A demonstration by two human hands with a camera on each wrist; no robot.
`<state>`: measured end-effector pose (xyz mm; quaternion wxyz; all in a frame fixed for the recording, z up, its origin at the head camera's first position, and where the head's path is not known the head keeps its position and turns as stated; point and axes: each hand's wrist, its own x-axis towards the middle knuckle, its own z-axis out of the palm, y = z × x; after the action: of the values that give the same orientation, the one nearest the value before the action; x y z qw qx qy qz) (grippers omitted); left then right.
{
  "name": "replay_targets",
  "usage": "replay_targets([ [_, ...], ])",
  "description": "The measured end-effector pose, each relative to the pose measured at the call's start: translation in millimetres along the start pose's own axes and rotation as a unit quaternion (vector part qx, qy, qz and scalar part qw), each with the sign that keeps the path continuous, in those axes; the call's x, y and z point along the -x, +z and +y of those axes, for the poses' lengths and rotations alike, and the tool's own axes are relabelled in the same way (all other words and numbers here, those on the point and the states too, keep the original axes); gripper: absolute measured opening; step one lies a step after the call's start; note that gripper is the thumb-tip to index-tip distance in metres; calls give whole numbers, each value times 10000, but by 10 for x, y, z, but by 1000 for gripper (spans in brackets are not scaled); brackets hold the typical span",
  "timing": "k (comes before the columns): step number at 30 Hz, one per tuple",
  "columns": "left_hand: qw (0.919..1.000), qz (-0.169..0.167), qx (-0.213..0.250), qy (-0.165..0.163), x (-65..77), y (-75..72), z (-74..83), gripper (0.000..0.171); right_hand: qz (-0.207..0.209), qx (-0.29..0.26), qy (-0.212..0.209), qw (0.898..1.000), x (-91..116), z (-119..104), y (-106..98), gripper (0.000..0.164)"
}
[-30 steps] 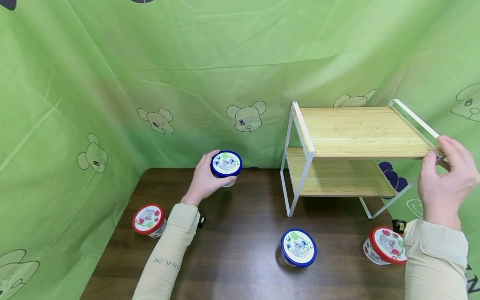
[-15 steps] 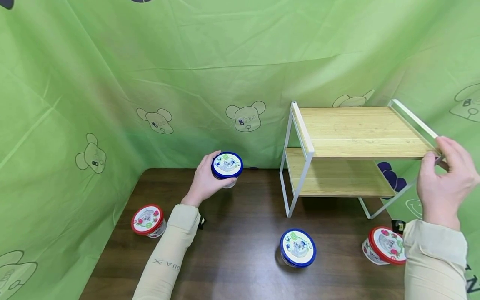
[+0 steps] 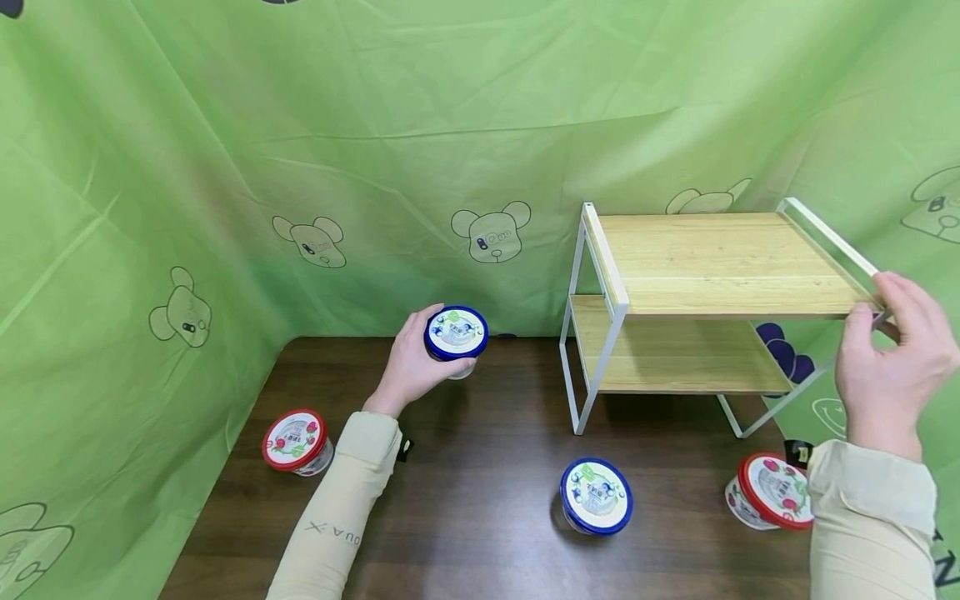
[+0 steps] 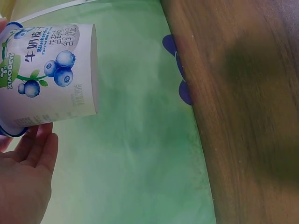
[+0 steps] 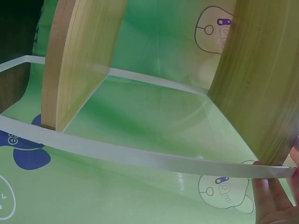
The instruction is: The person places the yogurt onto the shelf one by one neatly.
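In the head view my left hand (image 3: 408, 367) grips a blueberry milk cup (image 3: 457, 331) by its blue lid, thumb on the near side. The left wrist view shows this cup (image 4: 58, 70) raised off the table, its printed blueberries facing the camera. My right hand (image 3: 896, 358) holds the front right top corner of a two-tier shelf (image 3: 727, 262), thumb and fingers around the white frame. In the right wrist view the fingers (image 5: 266, 196) lie against the white metal bar (image 5: 140, 156), by the end of a wooden board.
A second blue-lidded cup (image 3: 596, 496) stands mid-table before the shelf. One red-lidded cup (image 3: 296, 439) sits at the left beside my forearm, another (image 3: 776, 492) at the right, partly behind my sleeve. Green printed cloth (image 3: 375, 167) walls the dark wooden table (image 3: 480, 500).
My left hand has shifted very slightly to the right and nearer with the blueberry cup. The right hand and the shelf have stayed in place.
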<state>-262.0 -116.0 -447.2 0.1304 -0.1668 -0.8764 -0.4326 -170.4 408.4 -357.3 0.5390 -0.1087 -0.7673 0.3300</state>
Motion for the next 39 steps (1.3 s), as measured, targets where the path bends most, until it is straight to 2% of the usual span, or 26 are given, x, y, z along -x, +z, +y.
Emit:
replay_targets([
  [6, 10000, -20, 22, -25, 9, 30, 19, 97, 29, 14, 183, 9998, 29, -129, -6, 36],
  [13, 9999, -15, -1, -102, 14, 43, 33, 97, -9, -3, -91, 10000, 1, 45, 10, 36],
  [16, 9999, -54, 47, -122, 19, 44, 62, 97, -21, -72, -49, 10000, -3, 65, 8, 36],
  [19, 9999, -74, 89, -114, 23, 51, 96, 97, -19, -72, -28, 10000, 8, -7, 0, 36],
  [26, 9999, -11, 143, 63, 29, 61, 193, 95, 63, -148, 223, 9996, 69, -346, -26, 35],
  [29, 9998, -17, 164, 123, 30, 62, 244, 95, 51, -122, 143, 9998, 60, -290, -20, 36],
  [36, 9994, -90, 233, 253, 31, 68, 360, 97, -53, -75, -525, 9986, 3, 84, -7, 36],
  [39, 9992, -104, 249, 310, 39, 74, 404, 97, -60, -118, -575, 9983, -6, 135, -4, 36],
])
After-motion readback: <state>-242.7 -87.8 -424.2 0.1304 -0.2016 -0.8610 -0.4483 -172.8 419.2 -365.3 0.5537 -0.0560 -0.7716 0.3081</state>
